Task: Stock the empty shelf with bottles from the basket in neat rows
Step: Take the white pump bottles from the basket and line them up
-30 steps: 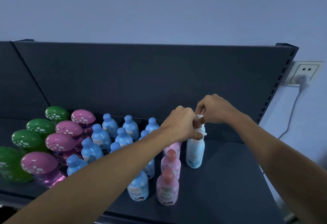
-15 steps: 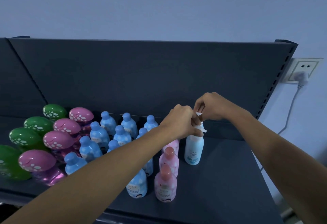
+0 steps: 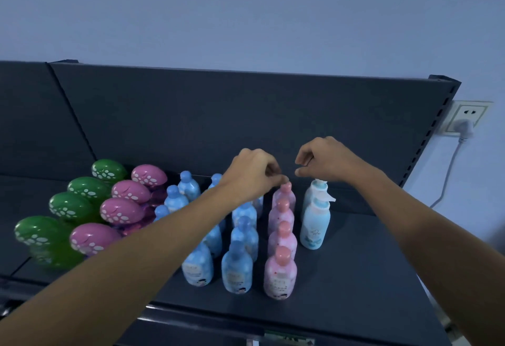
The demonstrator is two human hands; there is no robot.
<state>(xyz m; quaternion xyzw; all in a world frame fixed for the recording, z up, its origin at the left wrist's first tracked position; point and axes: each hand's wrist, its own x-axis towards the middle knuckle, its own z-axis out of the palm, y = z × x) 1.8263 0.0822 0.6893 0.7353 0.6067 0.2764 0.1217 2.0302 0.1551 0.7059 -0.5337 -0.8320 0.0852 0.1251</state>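
Bottle labels (image 3: 277, 284) blurred, unreadable

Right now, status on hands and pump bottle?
Right hand empty above pump bottle. Left hand curled at rear pink bottle's cap, contact unclear. Pump bottle upright.
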